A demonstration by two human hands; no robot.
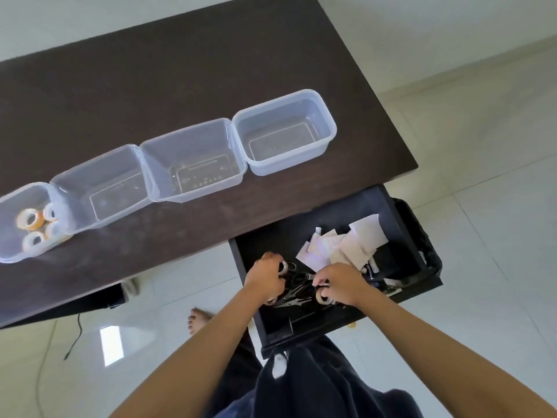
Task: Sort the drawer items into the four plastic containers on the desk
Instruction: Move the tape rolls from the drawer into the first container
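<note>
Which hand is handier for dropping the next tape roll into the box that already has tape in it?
Probably the left hand: it grips a tape roll and is nearer the leftmost container holding tape.

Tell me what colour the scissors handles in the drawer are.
Black, seen in the head view: scissors.
</note>
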